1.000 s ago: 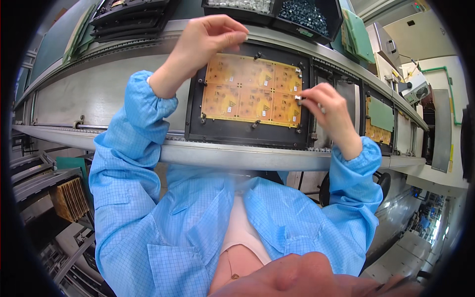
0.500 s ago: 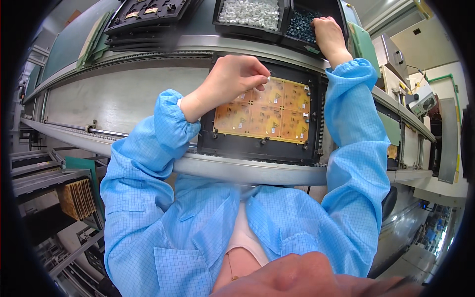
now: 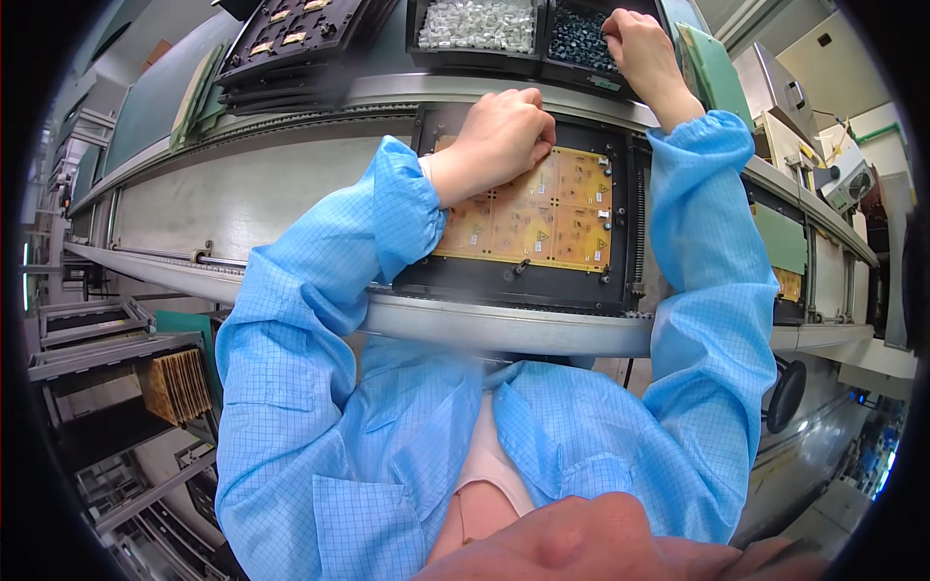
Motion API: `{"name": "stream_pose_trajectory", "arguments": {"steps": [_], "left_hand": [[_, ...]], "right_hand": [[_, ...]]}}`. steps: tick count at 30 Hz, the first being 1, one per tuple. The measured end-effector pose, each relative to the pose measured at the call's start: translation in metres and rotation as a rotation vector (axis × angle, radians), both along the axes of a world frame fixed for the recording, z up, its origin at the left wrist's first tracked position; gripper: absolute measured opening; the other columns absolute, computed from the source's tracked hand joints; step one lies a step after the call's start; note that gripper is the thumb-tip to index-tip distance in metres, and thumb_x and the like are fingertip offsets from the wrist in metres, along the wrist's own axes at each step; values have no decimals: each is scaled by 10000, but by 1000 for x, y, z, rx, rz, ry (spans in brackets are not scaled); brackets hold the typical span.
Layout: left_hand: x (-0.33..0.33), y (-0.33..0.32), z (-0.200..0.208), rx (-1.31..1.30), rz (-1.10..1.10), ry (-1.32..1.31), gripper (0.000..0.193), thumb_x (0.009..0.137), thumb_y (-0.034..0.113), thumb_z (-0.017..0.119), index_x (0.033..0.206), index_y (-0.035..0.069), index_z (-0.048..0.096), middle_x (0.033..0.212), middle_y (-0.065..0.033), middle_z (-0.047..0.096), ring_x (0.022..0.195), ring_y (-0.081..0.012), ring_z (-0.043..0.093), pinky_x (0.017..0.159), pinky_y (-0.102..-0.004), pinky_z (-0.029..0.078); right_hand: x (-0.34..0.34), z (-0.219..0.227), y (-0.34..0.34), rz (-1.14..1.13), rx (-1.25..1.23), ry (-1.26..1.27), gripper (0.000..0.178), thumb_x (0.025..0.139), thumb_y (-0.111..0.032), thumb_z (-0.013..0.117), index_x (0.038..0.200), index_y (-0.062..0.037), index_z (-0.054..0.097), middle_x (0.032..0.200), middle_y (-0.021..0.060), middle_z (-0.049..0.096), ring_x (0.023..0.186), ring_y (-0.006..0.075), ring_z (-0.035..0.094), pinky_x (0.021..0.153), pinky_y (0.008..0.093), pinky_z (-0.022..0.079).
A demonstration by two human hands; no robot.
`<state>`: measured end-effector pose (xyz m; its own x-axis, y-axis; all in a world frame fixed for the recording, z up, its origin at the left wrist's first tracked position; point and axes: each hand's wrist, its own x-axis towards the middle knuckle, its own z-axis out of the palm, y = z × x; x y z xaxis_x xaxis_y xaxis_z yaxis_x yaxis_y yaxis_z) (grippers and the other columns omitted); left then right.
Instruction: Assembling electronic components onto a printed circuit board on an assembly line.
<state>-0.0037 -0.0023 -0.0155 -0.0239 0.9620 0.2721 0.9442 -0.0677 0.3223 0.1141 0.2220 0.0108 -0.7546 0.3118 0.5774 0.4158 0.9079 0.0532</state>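
Note:
A yellow-orange circuit board panel [image 3: 581, 232], divided into several sections with small printed marks, lies in a black frame [image 3: 465, 278]. My left hand [image 3: 504, 136] is closed in a pinch over the panel's upper part, fingertips down at its surface. Whatever sits between those fingertips is hidden. A few small white parts [image 3: 604, 215] stand along the panel's right side. My right hand [image 3: 641, 56] is at the right of a black bin of small dark blue parts [image 3: 579, 41], fingers curled together; their tips hide anything held.
Left of the dark parts is a bin of small white parts [image 3: 477, 26]. Stacked black frames [image 3: 291, 44] stand at the far left. Metal conveyor rails [image 3: 504, 324] run in front and behind. Green sheets [image 3: 712, 73] lean at right; a rack holds upright boards [image 3: 176, 385] at lower left.
My left hand, which held a small white part in its fingertips, has moved right and down onto the panel. My right hand has drawn back slightly from among the dark parts.

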Motion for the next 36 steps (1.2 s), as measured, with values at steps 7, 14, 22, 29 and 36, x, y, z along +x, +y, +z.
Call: {"name": "stream_pose_trajectory", "arguments": {"steps": [7, 14, 22, 29, 36], "left_hand": [[-10, -1, -3, -24, 10, -27, 41, 767, 165, 722, 786, 139, 746, 932, -58, 631, 962, -277, 616, 816, -414, 504], [-9, -3, 1, -30, 22, -26, 67, 773, 170, 721, 818, 121, 727, 942, -74, 640, 985, -293, 622, 834, -424, 505], [-38, 10, 16, 398, 133, 73, 106, 846, 216, 685, 845, 111, 692, 884, -73, 649, 883, -308, 652, 782, -416, 520], [-90, 51, 22, 314, 277, 324, 129, 832, 253, 707, 853, 127, 720, 923, -67, 677, 921, -282, 668, 796, -430, 515], [-99, 47, 20, 459, 212, 306, 109, 857, 209, 686, 835, 103, 688, 879, -80, 686, 878, -306, 672, 784, -424, 532]], "right_hand": [[24, 8, -53, 176, -193, 201, 130, 865, -44, 678, 991, -21, 654, 876, 134, 665, 838, 269, 668, 763, 359, 533], [46, 6, -99, 208, -408, 274, 142, 879, -20, 668, 1021, -20, 672, 909, 128, 665, 799, 230, 670, 746, 322, 540], [99, 8, -129, 154, -1016, 209, 179, 953, -52, 633, 1100, 28, 695, 958, 64, 723, 856, 92, 657, 790, 235, 537], [118, -16, -129, 228, -1492, 225, 208, 948, -87, 666, 1131, 8, 697, 995, 55, 711, 891, 102, 654, 826, 255, 542], [117, -29, -134, 318, -1812, 324, 258, 962, -118, 662, 1186, 9, 680, 1015, 63, 699, 889, 112, 646, 827, 269, 541]]}}
